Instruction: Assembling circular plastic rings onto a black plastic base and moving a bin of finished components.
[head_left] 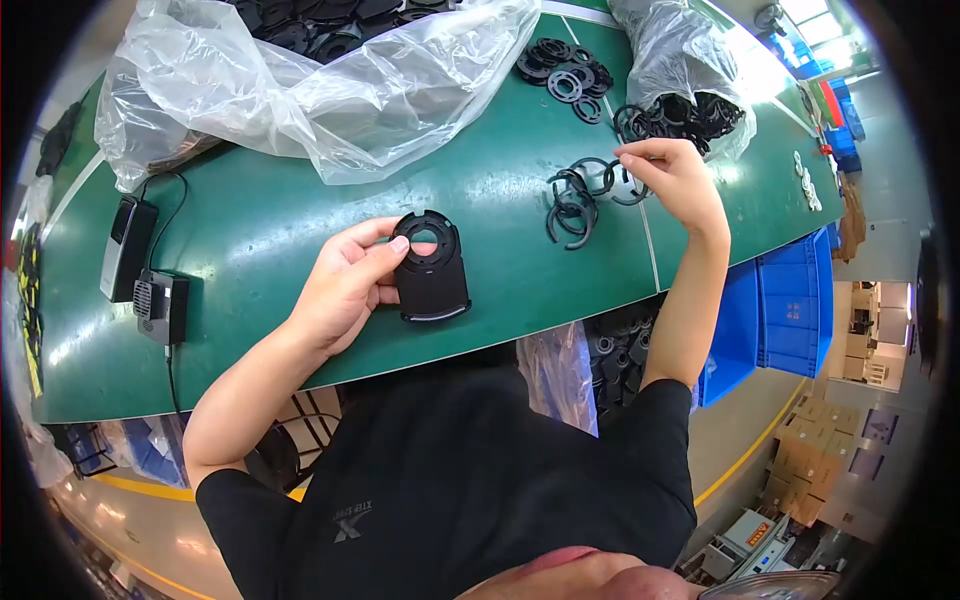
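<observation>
My left hand [340,280] grips a flat black plastic plate [434,288] with a round holed end, held over the green table [530,300]. The thumb presses on the face beside the hole, and the other fingers are behind it. To the right, my right hand [678,182] pinches a thin black open ring [638,196] between thumb and fingertips. Left of these fingertips lies a loose pile of similar black open rings [572,208], some overlapping.
A clear plastic bag [400,110] of black parts fills the far left; another bag [680,60] spills black rings at the far right. Between them lie flat black discs [564,86]. A black corded device [162,308] stands left. Blue bins [790,305] sit beyond the table's right edge.
</observation>
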